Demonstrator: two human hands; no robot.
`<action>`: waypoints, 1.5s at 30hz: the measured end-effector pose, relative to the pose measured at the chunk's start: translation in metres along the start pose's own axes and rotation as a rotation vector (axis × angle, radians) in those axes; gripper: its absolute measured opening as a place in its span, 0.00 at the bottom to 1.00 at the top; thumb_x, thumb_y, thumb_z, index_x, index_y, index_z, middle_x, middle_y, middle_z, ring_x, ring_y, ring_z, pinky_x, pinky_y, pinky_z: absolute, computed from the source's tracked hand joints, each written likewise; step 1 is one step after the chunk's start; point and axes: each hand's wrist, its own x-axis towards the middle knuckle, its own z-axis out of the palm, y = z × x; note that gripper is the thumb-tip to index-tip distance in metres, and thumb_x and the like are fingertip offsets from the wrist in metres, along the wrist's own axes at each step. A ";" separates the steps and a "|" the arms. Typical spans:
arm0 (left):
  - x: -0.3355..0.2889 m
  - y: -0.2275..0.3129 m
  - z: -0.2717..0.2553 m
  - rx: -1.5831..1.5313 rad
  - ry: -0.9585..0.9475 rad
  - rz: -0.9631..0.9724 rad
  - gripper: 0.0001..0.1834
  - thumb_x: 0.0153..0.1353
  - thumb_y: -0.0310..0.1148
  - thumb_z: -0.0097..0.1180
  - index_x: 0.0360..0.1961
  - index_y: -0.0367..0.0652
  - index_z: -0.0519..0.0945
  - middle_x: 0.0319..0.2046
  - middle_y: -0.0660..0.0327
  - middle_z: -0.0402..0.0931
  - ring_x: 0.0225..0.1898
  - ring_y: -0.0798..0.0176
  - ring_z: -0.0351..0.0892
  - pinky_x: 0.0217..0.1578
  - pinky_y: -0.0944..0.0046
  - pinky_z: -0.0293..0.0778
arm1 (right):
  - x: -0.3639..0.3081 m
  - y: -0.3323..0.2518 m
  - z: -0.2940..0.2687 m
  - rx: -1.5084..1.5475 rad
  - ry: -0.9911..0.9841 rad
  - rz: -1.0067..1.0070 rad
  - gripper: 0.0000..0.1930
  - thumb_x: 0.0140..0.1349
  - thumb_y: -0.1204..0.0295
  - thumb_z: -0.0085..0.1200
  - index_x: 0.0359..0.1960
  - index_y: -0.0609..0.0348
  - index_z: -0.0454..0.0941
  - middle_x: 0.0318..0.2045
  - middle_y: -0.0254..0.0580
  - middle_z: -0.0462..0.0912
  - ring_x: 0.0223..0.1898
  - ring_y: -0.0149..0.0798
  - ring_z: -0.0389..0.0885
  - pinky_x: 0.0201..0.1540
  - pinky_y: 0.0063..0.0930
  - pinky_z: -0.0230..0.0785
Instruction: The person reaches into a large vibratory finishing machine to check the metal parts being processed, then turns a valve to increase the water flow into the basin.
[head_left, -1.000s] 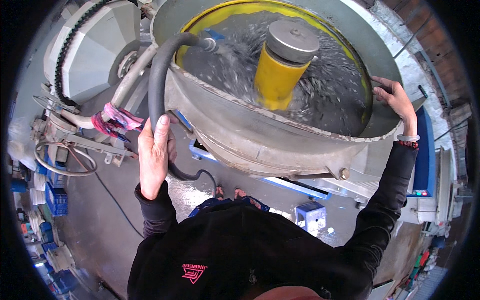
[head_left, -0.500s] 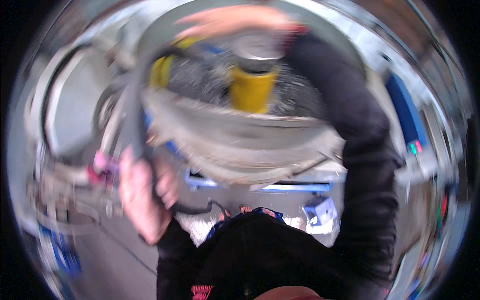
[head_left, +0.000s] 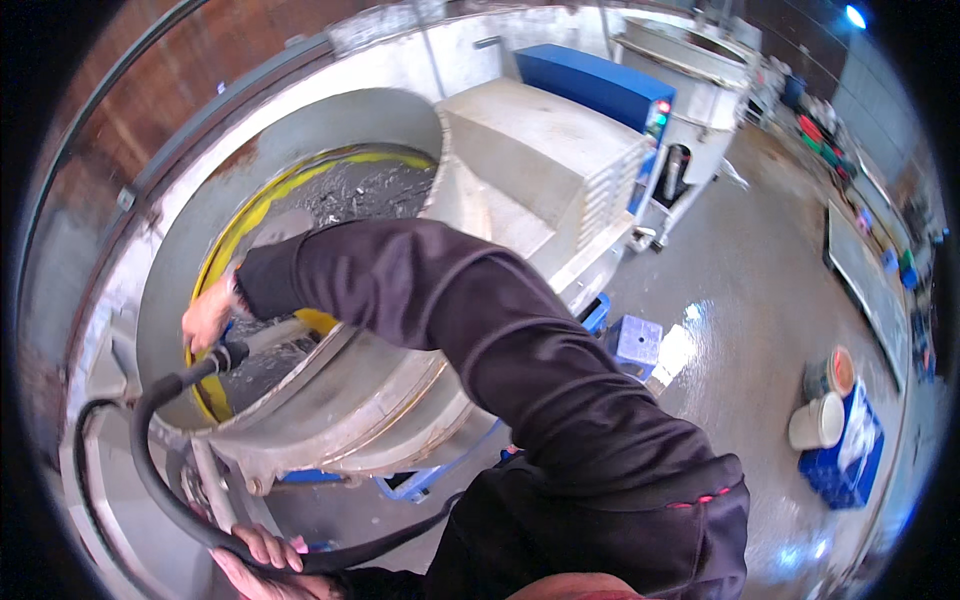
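Note:
A thick black hose [head_left: 165, 465] bends up from the lower edge and over the rim of a large round grey tub [head_left: 290, 120]. At the bottom left, my left hand [head_left: 265, 562] is wrapped round this hose. My right arm stretches across the tub's near rim. Inside, my right hand [head_left: 207, 315] is bent down with its fingers together, just above the hose's end fitting [head_left: 230, 356]. A small bit of blue shows beside the fingers; what they grip is unclear. The tub has a yellow inner band [head_left: 235, 235] and holds wet, dark, glinting material [head_left: 370, 190]. My sleeve hides part of it.
Right of the tub stands a pale machine housing [head_left: 515, 130] with a blue cabinet [head_left: 585, 85] behind. A blue-grey stool [head_left: 635, 342] is on the wet floor. Further right are a white bucket [head_left: 817, 420] and a blue crate [head_left: 848, 465]. Another round tub [head_left: 690, 70] stands behind.
The view has swung to the right and sharpened. My right hand, earlier spread above the tub's far side, is now lower, by the hose end. My left hand still holds the hose.

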 end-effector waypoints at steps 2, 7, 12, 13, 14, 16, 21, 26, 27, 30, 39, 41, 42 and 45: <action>0.009 -0.011 -0.009 -0.001 0.012 -0.043 0.16 0.64 0.43 0.40 0.35 0.39 0.67 0.14 0.72 0.52 0.11 0.79 0.46 0.07 0.78 0.49 | 0.001 0.055 0.011 0.005 0.068 -0.373 0.22 0.58 0.63 0.44 0.51 0.64 0.68 0.47 0.51 0.74 0.46 0.43 0.72 0.49 0.33 0.63; -0.002 -0.011 -0.012 -0.065 0.007 -0.014 0.21 0.63 0.40 0.42 0.46 0.29 0.63 0.13 0.64 0.57 0.09 0.76 0.52 0.07 0.76 0.50 | -0.070 -0.003 -0.020 0.063 -0.036 0.076 0.21 0.61 0.59 0.40 0.57 0.43 0.65 0.44 0.50 0.75 0.45 0.42 0.72 0.47 0.33 0.66; -0.020 0.003 -0.010 -0.030 -0.063 0.155 0.34 0.60 0.42 0.48 0.55 0.23 0.54 0.11 0.61 0.61 0.09 0.76 0.54 0.07 0.77 0.49 | -0.065 -0.017 -0.029 0.164 -0.067 0.060 0.24 0.63 0.60 0.39 0.59 0.56 0.60 0.52 0.44 0.70 0.50 0.36 0.70 0.49 0.29 0.64; -0.017 0.002 -0.009 -0.027 -0.041 0.152 0.34 0.59 0.42 0.48 0.55 0.23 0.54 0.12 0.60 0.61 0.09 0.76 0.54 0.07 0.77 0.49 | -0.072 -0.026 -0.032 0.164 -0.089 0.135 0.25 0.64 0.58 0.39 0.59 0.56 0.60 0.52 0.43 0.70 0.49 0.36 0.70 0.49 0.28 0.64; -0.015 0.001 -0.007 -0.024 -0.020 0.150 0.34 0.59 0.42 0.49 0.55 0.22 0.54 0.12 0.60 0.62 0.09 0.76 0.54 0.07 0.77 0.50 | -0.074 -0.029 -0.033 0.163 -0.110 0.211 0.25 0.64 0.56 0.40 0.59 0.56 0.61 0.52 0.42 0.70 0.49 0.35 0.70 0.48 0.28 0.65; -0.014 -0.002 -0.007 -0.038 -0.036 0.164 0.34 0.59 0.41 0.50 0.53 0.21 0.54 0.14 0.57 0.64 0.09 0.76 0.56 0.06 0.76 0.51 | -0.077 -0.022 -0.032 0.207 -0.123 0.231 0.27 0.63 0.54 0.40 0.59 0.56 0.61 0.51 0.42 0.71 0.48 0.35 0.70 0.46 0.28 0.65; -0.021 0.004 -0.019 -0.026 -0.046 0.216 0.32 0.58 0.37 0.52 0.52 0.20 0.56 0.19 0.53 0.68 0.08 0.75 0.56 0.06 0.76 0.51 | -0.087 -0.036 -0.060 0.163 -0.164 0.224 0.28 0.61 0.51 0.42 0.57 0.57 0.64 0.46 0.42 0.75 0.45 0.33 0.73 0.39 0.27 0.69; -0.025 0.007 -0.019 -0.016 0.048 0.214 0.37 0.57 0.42 0.53 0.55 0.21 0.54 0.06 0.63 0.58 0.05 0.75 0.54 0.05 0.76 0.50 | -0.108 -0.047 -0.104 0.022 -0.260 0.134 0.29 0.57 0.51 0.49 0.57 0.54 0.65 0.45 0.44 0.76 0.43 0.34 0.74 0.32 0.23 0.70; -0.028 0.008 -0.019 -0.013 0.051 0.216 0.37 0.57 0.42 0.53 0.55 0.21 0.53 0.07 0.63 0.58 0.05 0.75 0.54 0.05 0.76 0.50 | -0.112 -0.060 -0.114 -0.004 -0.277 0.160 0.30 0.57 0.50 0.49 0.56 0.54 0.66 0.45 0.45 0.76 0.42 0.33 0.74 0.34 0.22 0.70; -0.027 0.004 -0.016 0.030 0.033 0.167 0.38 0.57 0.42 0.53 0.55 0.22 0.53 0.07 0.62 0.59 0.06 0.74 0.55 0.04 0.76 0.50 | -0.136 -0.062 -0.158 0.018 -0.308 0.316 0.33 0.59 0.51 0.46 0.59 0.64 0.58 0.55 0.55 0.65 0.55 0.44 0.65 0.52 0.33 0.63; -0.026 -0.009 0.009 0.068 0.077 0.220 0.36 0.57 0.41 0.53 0.54 0.21 0.54 0.07 0.62 0.60 0.06 0.74 0.56 0.04 0.76 0.51 | -0.126 -0.009 -0.138 -0.216 -0.244 0.077 0.35 0.59 0.48 0.42 0.58 0.66 0.59 0.55 0.56 0.66 0.55 0.48 0.65 0.58 0.33 0.55; -0.035 -0.009 0.010 0.086 0.099 0.261 0.36 0.57 0.41 0.53 0.54 0.21 0.55 0.07 0.62 0.60 0.06 0.74 0.55 0.04 0.76 0.51 | -0.111 -0.009 -0.120 -0.075 -0.267 -0.056 0.33 0.60 0.49 0.42 0.58 0.63 0.59 0.52 0.56 0.69 0.54 0.47 0.66 0.57 0.32 0.57; -0.039 -0.008 0.011 0.085 0.106 0.278 0.36 0.57 0.41 0.53 0.54 0.21 0.55 0.07 0.62 0.60 0.06 0.74 0.55 0.04 0.76 0.51 | -0.103 -0.011 -0.112 -0.104 -0.247 -0.059 0.32 0.60 0.50 0.42 0.57 0.63 0.61 0.51 0.54 0.70 0.52 0.45 0.67 0.55 0.31 0.58; -0.046 -0.011 0.012 0.090 0.126 0.317 0.36 0.57 0.42 0.53 0.54 0.21 0.55 0.07 0.62 0.60 0.05 0.74 0.55 0.04 0.76 0.51 | -0.078 0.000 -0.084 -0.083 -0.164 -0.134 0.29 0.58 0.50 0.46 0.55 0.58 0.66 0.44 0.45 0.75 0.43 0.35 0.72 0.42 0.24 0.66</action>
